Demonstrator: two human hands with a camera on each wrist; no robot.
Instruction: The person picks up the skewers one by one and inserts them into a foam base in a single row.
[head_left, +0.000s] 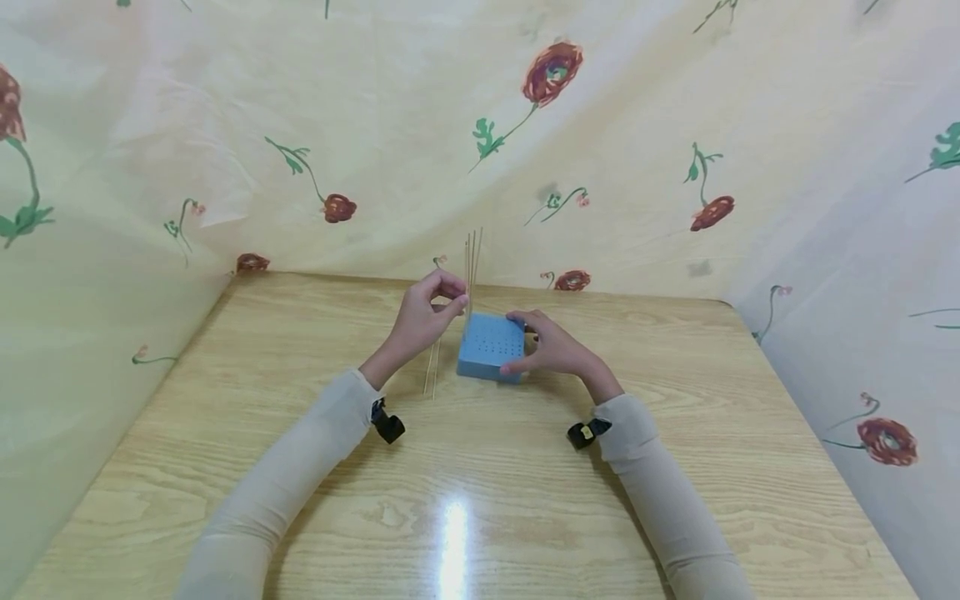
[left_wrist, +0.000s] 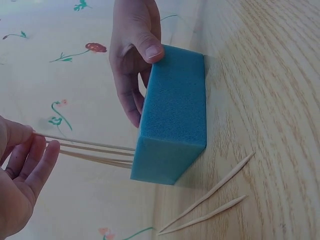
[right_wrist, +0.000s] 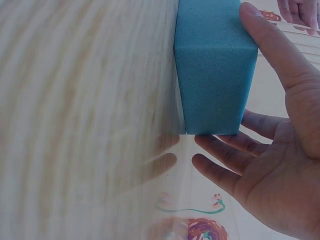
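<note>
A blue foam block (head_left: 491,367) with rows of small holes in its top sits on the table. Several thin wooden skewers (left_wrist: 95,146) stand upright in its left side. My left hand (head_left: 425,312) pinches one of them near its upper part between thumb and fingertips, as the left wrist view shows. On the block's right side, my right hand (head_left: 551,346) grips it, thumb (right_wrist: 267,37) at the near edge and fingers around the far side. Two loose skewers (left_wrist: 210,195) with pointed ends lie on the table left of the block, partly below my left hand in the head view.
The wood-grain table (head_left: 480,467) reaches back to a flower-printed cloth (head_left: 420,150) hanging behind it. The same cloth hangs along the left and right sides. Both forearms lean in from the near edge, each with a black wrist camera (head_left: 388,425).
</note>
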